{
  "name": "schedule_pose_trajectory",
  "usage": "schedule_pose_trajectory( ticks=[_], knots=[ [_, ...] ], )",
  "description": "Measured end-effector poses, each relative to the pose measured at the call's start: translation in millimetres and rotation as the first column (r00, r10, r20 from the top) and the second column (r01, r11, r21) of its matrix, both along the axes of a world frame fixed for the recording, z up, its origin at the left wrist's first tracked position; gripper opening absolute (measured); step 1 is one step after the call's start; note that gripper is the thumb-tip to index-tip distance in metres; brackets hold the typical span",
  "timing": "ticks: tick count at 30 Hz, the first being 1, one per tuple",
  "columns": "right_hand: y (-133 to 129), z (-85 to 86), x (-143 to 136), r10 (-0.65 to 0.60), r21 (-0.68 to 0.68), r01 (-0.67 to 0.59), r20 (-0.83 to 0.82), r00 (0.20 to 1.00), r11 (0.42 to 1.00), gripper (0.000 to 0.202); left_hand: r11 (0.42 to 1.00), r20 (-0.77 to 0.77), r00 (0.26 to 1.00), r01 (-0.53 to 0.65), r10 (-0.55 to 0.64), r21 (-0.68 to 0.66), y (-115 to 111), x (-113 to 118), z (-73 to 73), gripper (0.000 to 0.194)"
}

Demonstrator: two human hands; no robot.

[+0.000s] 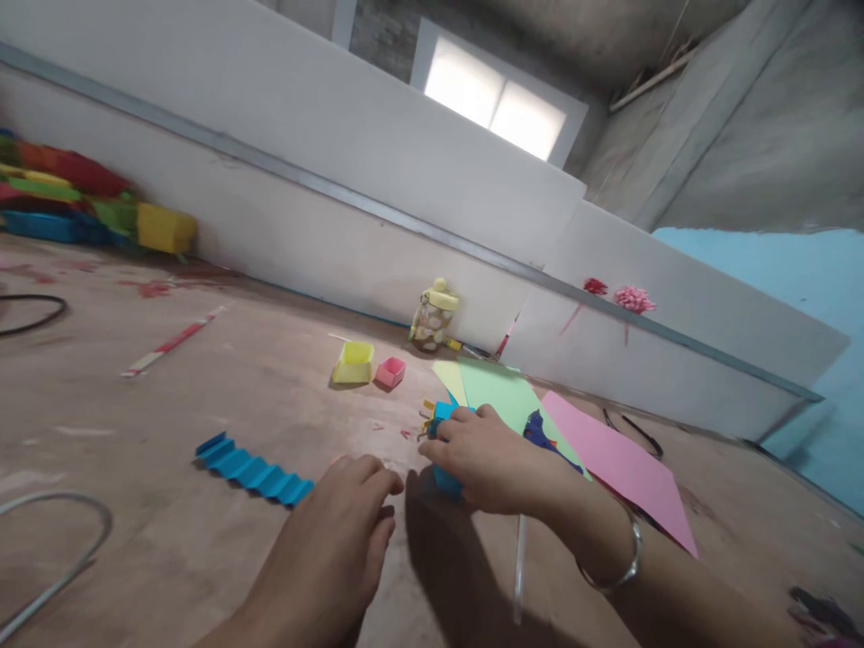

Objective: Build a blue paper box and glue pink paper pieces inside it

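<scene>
My right hand [476, 454] closes over a blue paper piece [445, 484], which is partly covered by the fingers. Small yellow and brown tips [427, 416] stick out at its left side. My left hand [337, 531] is low in front, its fingers loosely bent and the thumb apart, with nothing visible in it. Beyond that hand, to the left, a pleated blue paper strip [253, 472] lies on the floor. A clear thin stick [519, 571] lies below my right wrist. Further off stand a yellow paper box [354, 363] and a smaller pink paper box [390, 373].
Green paper [496, 389] and pink paper [625, 459] lie to the right, with a dark blue crumpled piece [540, 432]. A patterned jar [434, 319] stands by the white wall [324, 243]. Colourful items [60, 193] are piled far left. A grey cable [101, 531] curves at lower left.
</scene>
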State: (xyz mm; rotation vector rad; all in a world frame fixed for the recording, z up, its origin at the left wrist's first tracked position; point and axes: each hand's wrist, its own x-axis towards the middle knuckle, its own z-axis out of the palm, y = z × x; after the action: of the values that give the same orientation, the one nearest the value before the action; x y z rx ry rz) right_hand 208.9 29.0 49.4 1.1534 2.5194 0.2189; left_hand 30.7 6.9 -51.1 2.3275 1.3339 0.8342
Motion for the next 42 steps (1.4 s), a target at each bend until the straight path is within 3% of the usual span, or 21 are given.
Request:
schedule_pose_trajectory(
  ticks=[6, 11, 15, 20, 26, 29, 33, 38, 42],
  knots=[
    [-2.0, -1.3, 15.9, -0.046, -0.06, 0.04, -0.1, 0.994, 0.997, 0.078, 0.999, 0.001, 1.0, 0.028, -0.028, -0.018, 0.4, 1.5, -0.6, 0.029],
    [-6.2, -3.1, 20.4, -0.106, -0.085, 0.09, -0.212, 0.972, 0.992, 0.086, 0.999, -0.002, 0.999, 0.033, -0.033, -0.003, 0.1, 1.0, -3.6, 0.026],
    [-8.5, 6.8, 28.4, -0.16, -0.132, 0.128, -0.265, 0.951, 0.983, 0.087, 0.999, 0.008, 0.999, 0.039, -0.039, -0.011, 0.8, 0.6, -4.0, 0.028],
    [-9.8, 17.3, 64.4, -0.278, -0.149, 0.24, -0.348, 0.896, 0.959, 0.098, 0.998, 0.024, 0.999, 0.05, -0.049, -0.026, 0.5, -0.3, -3.8, 0.031],
    [-1.7, -3.5, 98.7, -0.394, -0.195, 0.343, -0.423, 0.816, 0.919, 0.092, 0.999, 0.056, 0.998, 0.041, -0.041, 0.009, 2.5, 1.5, -17.2, 0.027],
    [-0.3, -12.3, 95.0, -0.373, -0.192, 0.32, -0.491, 0.787, 0.928, 0.076, 0.999, 0.055, 0.998, 0.043, -0.044, 0.015, 3.4, 2.0, -20.5, 0.026],
    [-5.0, -13.9, 79.3, -0.253, -0.176, 0.185, -0.557, 0.791, 0.967, 0.057, 0.997, 0.016, 0.998, 0.067, -0.067, -0.022, 1.5, 2.4, -12.7, 0.027],
    [-14.7, -13.3, 49.1, -0.147, -0.165, 0.055, -0.618, 0.772, 0.985, 0.053, 0.992, -0.047, 0.992, 0.111, -0.114, -0.061, -0.7, 6.3, 3.1, 0.017],
    [-24.2, -9.3, 25.7, -0.091, -0.154, -0.014, -0.649, 0.755, 0.988, 0.053, 0.992, -0.09, 0.989, 0.114, -0.118, -0.048, -0.5, 6.0, 7.5, 0.017]
  ],
)
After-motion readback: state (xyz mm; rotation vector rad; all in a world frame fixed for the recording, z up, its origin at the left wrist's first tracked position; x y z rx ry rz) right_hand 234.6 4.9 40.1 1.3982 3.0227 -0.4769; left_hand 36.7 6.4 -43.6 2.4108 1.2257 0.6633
